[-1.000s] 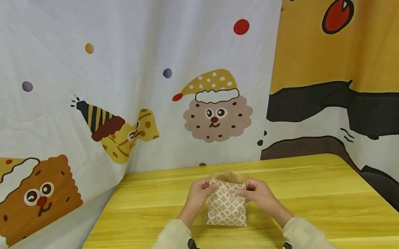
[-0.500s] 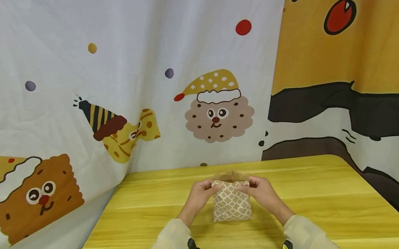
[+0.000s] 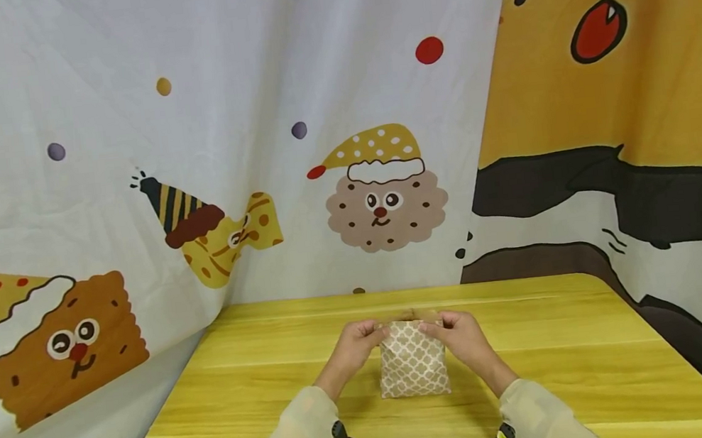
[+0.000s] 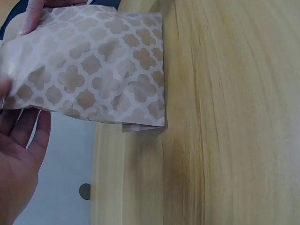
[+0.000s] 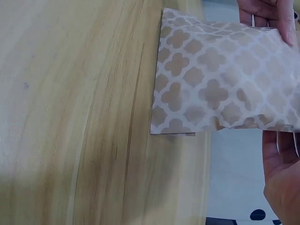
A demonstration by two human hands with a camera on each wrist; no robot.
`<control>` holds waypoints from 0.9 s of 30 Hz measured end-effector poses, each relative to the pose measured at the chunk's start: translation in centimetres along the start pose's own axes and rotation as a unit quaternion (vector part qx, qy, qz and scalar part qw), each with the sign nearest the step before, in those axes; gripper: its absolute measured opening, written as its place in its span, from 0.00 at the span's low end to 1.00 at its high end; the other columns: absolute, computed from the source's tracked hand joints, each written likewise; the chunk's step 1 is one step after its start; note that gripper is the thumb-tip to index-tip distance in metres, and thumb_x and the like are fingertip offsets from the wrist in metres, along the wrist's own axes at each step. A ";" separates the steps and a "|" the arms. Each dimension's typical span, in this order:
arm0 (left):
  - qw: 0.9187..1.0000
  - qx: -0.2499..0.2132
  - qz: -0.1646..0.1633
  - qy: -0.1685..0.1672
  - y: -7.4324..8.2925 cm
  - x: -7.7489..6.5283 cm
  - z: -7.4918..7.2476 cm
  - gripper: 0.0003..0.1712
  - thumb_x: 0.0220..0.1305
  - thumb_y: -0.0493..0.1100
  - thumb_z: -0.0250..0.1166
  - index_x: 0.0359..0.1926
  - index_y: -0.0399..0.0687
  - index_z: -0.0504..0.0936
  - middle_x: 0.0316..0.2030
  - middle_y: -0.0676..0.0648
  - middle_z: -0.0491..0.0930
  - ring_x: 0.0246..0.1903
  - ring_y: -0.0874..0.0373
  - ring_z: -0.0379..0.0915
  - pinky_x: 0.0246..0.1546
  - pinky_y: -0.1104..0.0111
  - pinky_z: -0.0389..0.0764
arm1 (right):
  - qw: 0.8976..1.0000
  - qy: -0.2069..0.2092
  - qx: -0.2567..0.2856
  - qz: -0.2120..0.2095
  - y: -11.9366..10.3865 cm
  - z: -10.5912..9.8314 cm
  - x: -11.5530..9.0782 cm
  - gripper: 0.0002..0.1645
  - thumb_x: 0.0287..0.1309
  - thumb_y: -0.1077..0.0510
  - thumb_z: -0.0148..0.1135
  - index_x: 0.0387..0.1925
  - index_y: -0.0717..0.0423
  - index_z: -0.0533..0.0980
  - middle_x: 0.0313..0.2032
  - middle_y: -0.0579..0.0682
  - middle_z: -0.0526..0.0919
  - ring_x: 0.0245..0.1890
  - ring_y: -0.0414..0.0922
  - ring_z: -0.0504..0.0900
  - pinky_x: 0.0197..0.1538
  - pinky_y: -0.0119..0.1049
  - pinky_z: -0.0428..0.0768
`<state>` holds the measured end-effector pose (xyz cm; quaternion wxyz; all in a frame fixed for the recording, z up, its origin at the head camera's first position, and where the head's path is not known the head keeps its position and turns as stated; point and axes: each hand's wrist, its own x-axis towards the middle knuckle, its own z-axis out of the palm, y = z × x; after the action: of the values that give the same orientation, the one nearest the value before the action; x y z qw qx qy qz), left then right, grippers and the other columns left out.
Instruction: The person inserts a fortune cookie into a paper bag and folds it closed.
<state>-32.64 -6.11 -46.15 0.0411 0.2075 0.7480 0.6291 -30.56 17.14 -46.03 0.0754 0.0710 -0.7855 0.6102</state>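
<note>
Cartoon-print curtain (image 3: 234, 81) behind wooden table (image 3: 261, 342); patterned paper bag (image 3: 414, 362) held over it. I pinch its upper corners, left hand (image 3: 353, 347) and right hand (image 3: 464, 337). Step, I judge: working its top edge; next calls for even pressure.

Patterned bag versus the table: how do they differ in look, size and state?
The bag has a white lattice print over tan, while the table shows streaked wood grain. The bag is much smaller than the table. The bag is pinched near its top by the left hand and right hand; the table is gripped by neither. Both appear in all three views.
</note>
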 end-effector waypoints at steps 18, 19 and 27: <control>0.999 0.033 -0.017 0.000 0.0 -0.1 -0.6 0.18 0.69 0.41 0.65 0.26 0.31 0.80 0.18 0.51 0.69 0.26 0.60 0.62 0.36 0.66 0.72 | 0.998 -0.060 -0.033 0.008 -0.1 -0.8 0.3 0.12 0.63 0.52 0.67 0.29 0.55 0.83 0.15 0.47 0.66 0.16 0.40 0.58 0.21 0.31 0.60; 0.999 0.033 -0.017 0.000 0.0 -0.1 -0.6 0.18 0.69 0.41 0.65 0.26 0.31 0.81 0.18 0.52 0.69 0.26 0.60 0.62 0.35 0.66 0.72 | 0.997 -0.063 -0.033 0.007 0.0 -0.8 0.4 0.12 0.64 0.52 0.67 0.29 0.56 0.82 0.16 0.47 0.67 0.16 0.40 0.58 0.22 0.31 0.61; 1.000 0.012 -0.009 -0.015 -0.1 -0.5 -0.6 0.13 0.70 0.36 0.62 0.34 0.26 0.82 0.29 0.43 0.82 0.32 0.57 0.74 0.40 0.59 0.81 | 0.995 -0.099 -0.018 0.003 0.2 -1.1 0.6 0.10 0.66 0.57 0.64 0.36 0.61 0.82 0.29 0.52 0.83 0.28 0.43 0.76 0.34 0.37 0.79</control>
<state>-32.42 -6.84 -46.19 0.0553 0.2109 0.7567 0.6163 -31.12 18.25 -45.85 -0.0034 0.1271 -0.8002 0.5861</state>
